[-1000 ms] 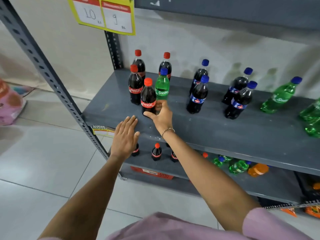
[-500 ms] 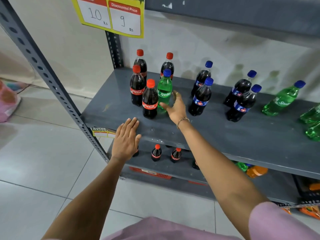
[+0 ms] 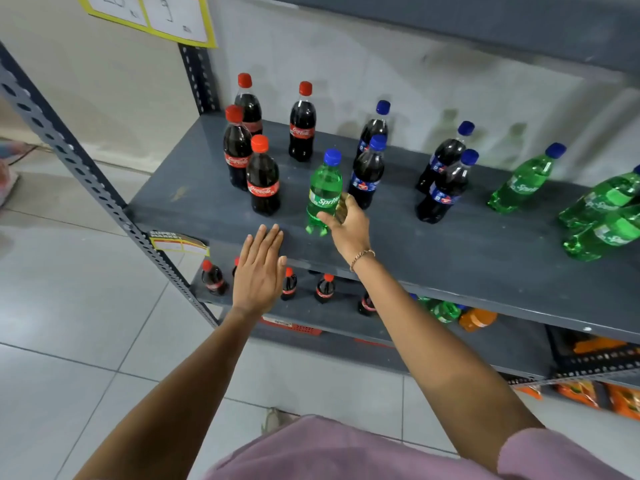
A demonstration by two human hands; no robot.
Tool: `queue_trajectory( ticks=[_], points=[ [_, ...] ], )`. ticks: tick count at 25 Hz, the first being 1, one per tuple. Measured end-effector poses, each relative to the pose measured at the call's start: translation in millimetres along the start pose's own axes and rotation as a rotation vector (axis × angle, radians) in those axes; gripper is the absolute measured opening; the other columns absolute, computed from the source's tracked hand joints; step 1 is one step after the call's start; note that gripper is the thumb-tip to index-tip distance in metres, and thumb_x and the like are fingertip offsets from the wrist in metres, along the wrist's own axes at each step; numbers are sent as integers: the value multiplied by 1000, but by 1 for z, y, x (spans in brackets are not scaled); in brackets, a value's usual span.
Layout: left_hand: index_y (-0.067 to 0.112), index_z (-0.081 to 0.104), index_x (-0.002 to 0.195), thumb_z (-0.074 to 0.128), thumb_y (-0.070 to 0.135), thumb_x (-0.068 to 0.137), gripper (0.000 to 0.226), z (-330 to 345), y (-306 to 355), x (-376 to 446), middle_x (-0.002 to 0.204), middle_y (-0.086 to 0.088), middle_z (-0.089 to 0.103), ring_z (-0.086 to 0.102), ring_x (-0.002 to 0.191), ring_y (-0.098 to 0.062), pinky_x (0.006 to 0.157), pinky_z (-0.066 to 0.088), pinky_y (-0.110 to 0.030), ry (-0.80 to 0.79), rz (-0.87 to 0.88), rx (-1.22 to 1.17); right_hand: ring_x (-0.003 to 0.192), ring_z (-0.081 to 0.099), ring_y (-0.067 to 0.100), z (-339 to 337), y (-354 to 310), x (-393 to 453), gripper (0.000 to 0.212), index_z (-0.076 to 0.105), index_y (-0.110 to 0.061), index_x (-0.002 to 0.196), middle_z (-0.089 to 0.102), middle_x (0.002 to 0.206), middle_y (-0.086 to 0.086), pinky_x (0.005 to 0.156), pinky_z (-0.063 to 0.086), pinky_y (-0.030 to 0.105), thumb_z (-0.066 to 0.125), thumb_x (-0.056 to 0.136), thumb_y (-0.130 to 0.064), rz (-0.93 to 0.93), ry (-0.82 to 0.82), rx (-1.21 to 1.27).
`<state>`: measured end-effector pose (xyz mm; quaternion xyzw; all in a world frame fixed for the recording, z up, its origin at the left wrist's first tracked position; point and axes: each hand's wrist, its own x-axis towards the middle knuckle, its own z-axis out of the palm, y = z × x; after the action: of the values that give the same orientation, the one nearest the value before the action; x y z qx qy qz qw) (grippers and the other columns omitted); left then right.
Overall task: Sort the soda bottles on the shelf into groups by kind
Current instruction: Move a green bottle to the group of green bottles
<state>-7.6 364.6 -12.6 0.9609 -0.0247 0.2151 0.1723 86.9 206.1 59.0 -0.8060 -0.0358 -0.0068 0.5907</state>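
My right hand grips a green Sprite bottle with a blue cap, held upright near the front of the grey shelf. My left hand lies flat and open on the shelf's front edge. Several red-capped cola bottles stand at the left. Several dark bottles with blue caps stand in the middle. More Sprite bottles stand at the right.
A lower shelf holds small cola bottles, green bottles and an orange one. A perforated steel upright runs down the left. A yellow price sign hangs above. Tiled floor lies to the left.
My right hand let go of a front cola bottle, reached to the Sprite bottle standing among the colas, took hold of it and drew it forward and right. My left hand stayed put.
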Motion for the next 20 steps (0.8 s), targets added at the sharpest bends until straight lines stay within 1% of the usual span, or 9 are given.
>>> queue_trajectory(
  ticks=[3, 7, 9, 11, 12, 14, 16, 18, 20],
  points=[
    [2, 47, 135, 29, 28, 99, 48, 12, 46, -2, 142, -12, 47, 32, 139, -28, 118, 14, -40, -31, 55, -19, 100, 59, 10, -47, 15, -20, 52, 48, -10, 124, 65, 116, 6, 92, 46, 24, 70, 78, -15, 16, 8, -73],
    [2, 49, 133, 31, 27, 99, 46, 35, 120, -6, 141, -12, 49, 34, 138, -28, 116, 19, -44, -84, 148, -24, 89, 58, 7, -134, 44, -41, 48, 50, -12, 123, 66, 101, -1, 82, 46, 20, 70, 79, -17, 30, 102, -143],
    [3, 51, 132, 32, 27, 99, 45, 46, 151, -6, 141, -11, 49, 35, 137, -28, 115, 20, -45, -102, 203, -16, 87, 58, 10, -179, 57, -46, 47, 50, -12, 123, 66, 98, 0, 76, 43, 16, 69, 79, -16, 40, 156, -169],
    [4, 51, 132, 31, 28, 99, 45, 55, 178, -6, 141, -11, 49, 35, 137, -29, 115, 20, -44, -102, 236, 13, 87, 59, 15, -229, 69, -48, 45, 51, -11, 121, 67, 100, 6, 76, 44, 18, 69, 80, -15, 40, 201, -203],
    [4, 50, 133, 30, 30, 99, 46, 58, 185, -5, 142, -11, 48, 35, 137, -29, 115, 20, -44, -98, 218, 33, 87, 59, 16, -250, 76, -49, 44, 51, -11, 121, 68, 102, 9, 76, 44, 18, 68, 80, -14, 48, 224, -217],
    [4, 47, 135, 26, 33, 99, 50, 63, 197, -4, 142, -12, 47, 35, 137, -30, 113, 21, -43, -95, 126, 67, 90, 59, 18, -291, 88, -47, 44, 51, -10, 122, 67, 104, 12, 75, 42, 15, 67, 81, -14, 69, 280, -234],
    [3, 46, 135, 19, 36, 100, 56, 65, 201, -5, 142, -14, 47, 36, 136, -31, 110, 24, -43, -104, 38, 83, 97, 60, 22, -317, 95, -41, 47, 49, -11, 126, 66, 107, 12, 79, 42, 20, 66, 82, -16, 99, 311, -241],
    [2, 46, 135, 13, 39, 100, 61, 67, 203, -5, 142, -15, 46, 36, 136, -32, 110, 25, -44, -121, 11, 91, 103, 59, 24, -335, 99, -33, 49, 47, -11, 128, 65, 112, 12, 83, 43, 24, 65, 83, -15, 112, 313, -244],
    [2, 45, 134, 11, 41, 100, 62, 69, 205, -4, 143, -15, 46, 36, 135, -33, 111, 25, -45, -117, 6, 95, 111, 56, 23, -341, 99, -24, 51, 44, -10, 130, 62, 120, 12, 91, 44, 28, 64, 83, -12, 115, 290, -212]
  ],
)
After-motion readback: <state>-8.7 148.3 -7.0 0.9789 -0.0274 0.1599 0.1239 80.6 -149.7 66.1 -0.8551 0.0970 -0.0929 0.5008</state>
